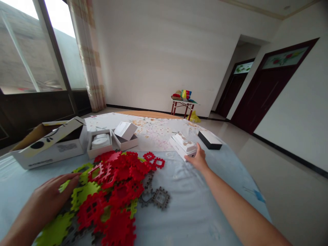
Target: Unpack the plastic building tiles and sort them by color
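My right hand (pixel 198 159) grips the near right end of a small white box (pixel 180 147), thumb on one side and fingers on the other. A white moulded tray with brown patches (pixel 185 141) lies on top of that box. At the left, my left hand (pixel 52 196) rests with its fingers stretched out along the edge of a heap of notched plastic pieces. Red interlocking pieces (pixel 120 191) make up most of the heap, with green pieces (pixel 85 194) by my left fingers. Grey pieces (pixel 161 198) lie at its right side.
A large open carton (pixel 53 155) stands at the far left. Beside it are an open white box with a round white item (pixel 99 143) and another box (pixel 125 140). A black-and-white box (pixel 210 140) lies right. A cloth (pixel 187 212) covers the round table. Beyond stands a small table (pixel 184 101).
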Tool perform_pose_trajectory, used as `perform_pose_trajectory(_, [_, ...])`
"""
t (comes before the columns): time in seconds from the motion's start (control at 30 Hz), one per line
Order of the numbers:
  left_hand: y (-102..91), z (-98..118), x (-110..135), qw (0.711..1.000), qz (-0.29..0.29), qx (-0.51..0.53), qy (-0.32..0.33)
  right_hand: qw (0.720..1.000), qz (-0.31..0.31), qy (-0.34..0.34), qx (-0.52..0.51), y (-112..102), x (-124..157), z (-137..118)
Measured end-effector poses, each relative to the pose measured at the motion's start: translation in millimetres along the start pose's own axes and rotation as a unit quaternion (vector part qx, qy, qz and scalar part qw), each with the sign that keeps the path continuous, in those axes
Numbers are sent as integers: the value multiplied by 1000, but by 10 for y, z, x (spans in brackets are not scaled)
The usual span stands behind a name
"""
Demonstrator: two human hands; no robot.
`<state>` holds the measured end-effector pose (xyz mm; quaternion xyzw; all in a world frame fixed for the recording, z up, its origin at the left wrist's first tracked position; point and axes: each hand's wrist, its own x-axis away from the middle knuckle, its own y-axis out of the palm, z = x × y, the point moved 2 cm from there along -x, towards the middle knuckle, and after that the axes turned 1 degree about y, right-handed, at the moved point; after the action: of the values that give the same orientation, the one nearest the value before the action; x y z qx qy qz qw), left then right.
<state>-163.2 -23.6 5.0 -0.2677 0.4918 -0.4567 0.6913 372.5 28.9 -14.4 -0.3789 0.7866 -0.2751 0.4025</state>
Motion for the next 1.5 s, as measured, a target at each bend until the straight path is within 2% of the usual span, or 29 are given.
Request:
perform_pose_trajectory(0.17, [-151,253,43,999,-38,7,-24,994,-69,-76,-40,-146,396,-131])
perform_pose_trajectory(0.33, [-241,305,91,998,-58,5,-40,993,-96,-47,-43,-190,474,-222])
perform_pose_trajectory(0.53, [-273,338,116,998,-49,25,-25,998,-7,-28,-63,-312,400,-443])
perform_pose_trajectory(0.67, [-231,316,104,999,-26,25,-23,987,82,-95,-97,-534,414,-707])
perform_pose_trajectory(0.77, [-191,289,98,999,-19,29,-19,972,83,-159,-149,-626,481,-984])
perform_pose_trajectory(0.9, [-158,266,106,999,-14,38,-15,960,53,-207,-179,-524,543,-1401])
perform_pose_trajectory(1.07, [-140,244,116,999,-15,51,-8,946,50,-259,-187,-230,460,-1948])
perform_pose_trajectory(1.17, [-145,220,114,999,-17,51,-10,943,64,-274,-178,-102,371,-2175])
perform_pose_trajectory(1.23, [-149,196,109,998,-16,49,-18,945,91,-267,-166,-62,301,-2206])
perform_pose_trajectory(1.3, [-148,173,98,998,-14,49,-28,951,115,-247,-149,-53,223,-2123])
perform_pose_trajectory(1.4, [-135,158,75,998,-10,49,-29,966,117,-198,-117,-83,118,-1842])
perform_pose_trajectory(1.5, [-113,165,55,999,-10,44,-18,981,89,-153,-79,-132,78,-1530])
